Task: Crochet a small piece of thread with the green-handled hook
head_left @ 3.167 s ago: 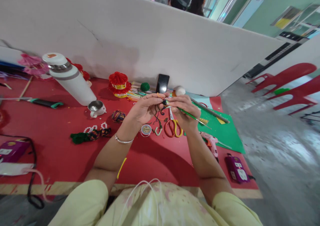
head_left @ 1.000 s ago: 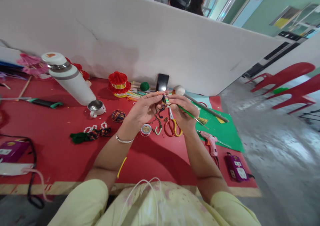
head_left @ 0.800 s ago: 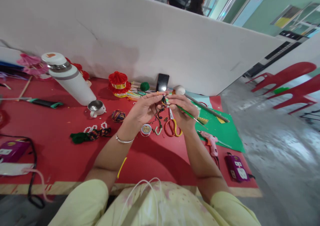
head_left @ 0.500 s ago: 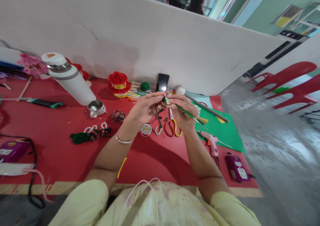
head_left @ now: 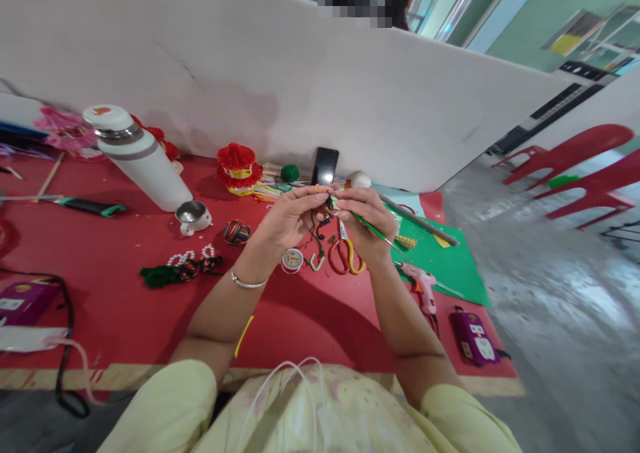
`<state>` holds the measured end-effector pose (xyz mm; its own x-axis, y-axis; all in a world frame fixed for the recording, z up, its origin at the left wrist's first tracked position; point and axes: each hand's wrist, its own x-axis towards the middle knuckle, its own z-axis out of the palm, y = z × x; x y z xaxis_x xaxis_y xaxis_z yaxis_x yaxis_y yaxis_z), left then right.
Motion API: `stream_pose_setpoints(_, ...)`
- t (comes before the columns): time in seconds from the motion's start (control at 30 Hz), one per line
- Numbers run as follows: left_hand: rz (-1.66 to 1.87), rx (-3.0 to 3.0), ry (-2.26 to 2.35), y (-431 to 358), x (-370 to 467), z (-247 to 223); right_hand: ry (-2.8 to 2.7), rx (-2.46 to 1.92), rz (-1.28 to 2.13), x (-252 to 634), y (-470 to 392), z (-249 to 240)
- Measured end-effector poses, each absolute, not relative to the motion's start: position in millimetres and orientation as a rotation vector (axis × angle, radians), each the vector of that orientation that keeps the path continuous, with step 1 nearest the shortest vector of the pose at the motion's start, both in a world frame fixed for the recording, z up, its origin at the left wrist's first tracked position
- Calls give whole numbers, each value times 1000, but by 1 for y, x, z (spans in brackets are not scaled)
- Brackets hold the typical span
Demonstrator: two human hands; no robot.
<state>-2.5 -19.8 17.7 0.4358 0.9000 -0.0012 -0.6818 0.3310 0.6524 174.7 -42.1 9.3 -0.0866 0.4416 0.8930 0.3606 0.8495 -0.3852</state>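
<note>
My left hand (head_left: pixel 295 216) pinches a small piece of dark multicoloured yarn work (head_left: pixel 329 204), with strands hanging below the fingers. In my right hand (head_left: pixel 371 216) is a thin green crochet hook (head_left: pixel 376 230), its rear end slanting down to the right. The hook's working tip meets the yarn between both hands and is hidden by fingers. Under the hands lie scissors (head_left: pixel 346 256) with red and yellow handles, a small round spool (head_left: pixel 293 260) and a pale green bent clip (head_left: pixel 317 261). A ball of multicoloured yarn (head_left: pixel 237 232) rests left of my left hand.
A white flask (head_left: pixel 145 166) and a metal cup (head_left: pixel 193 217) stand at left. A phone (head_left: pixel 325 166) leans on the white partition (head_left: pixel 300 86). At right are a pink glue gun (head_left: pixel 424 286), a grey rod (head_left: pixel 420 219) and a purple power socket box (head_left: pixel 475 336) near the table edge.
The hook's rear end has shifted slightly, and the fingers of my right hand have moved a little at the yarn. My left hand stays nearly still.
</note>
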Motion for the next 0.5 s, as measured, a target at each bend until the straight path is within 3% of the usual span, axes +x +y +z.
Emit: stream_pose_setpoints(0.5, 1055, 663, 417, -21, -2, 16, -1760, -621, 208, 181, -45, 15)
